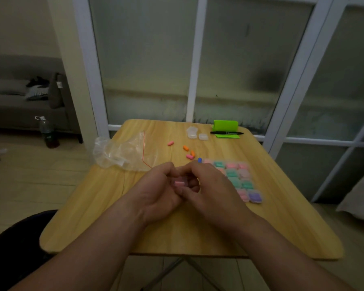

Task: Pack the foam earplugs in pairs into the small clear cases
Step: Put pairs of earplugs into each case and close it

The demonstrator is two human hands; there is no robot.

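My left hand (158,192) and my right hand (210,190) meet over the middle of the wooden table (177,227). Together they grip a small clear case (180,182) with a pink earplug inside. Loose earplugs lie beyond my hands: a pink one (170,143), two orange ones (186,147), another pink one (189,157) and a blue one (199,160). Filled clear cases (237,179) with pink, green and purple plugs sit in rows to the right. Empty clear cases (197,133) stand at the far side.
A crumpled clear plastic bag (122,153) with a red strip lies at the table's left edge. A green stand with a black pen (226,132) is at the far right. Glass partition panels stand behind the table. A bottle (48,131) sits on the floor left.
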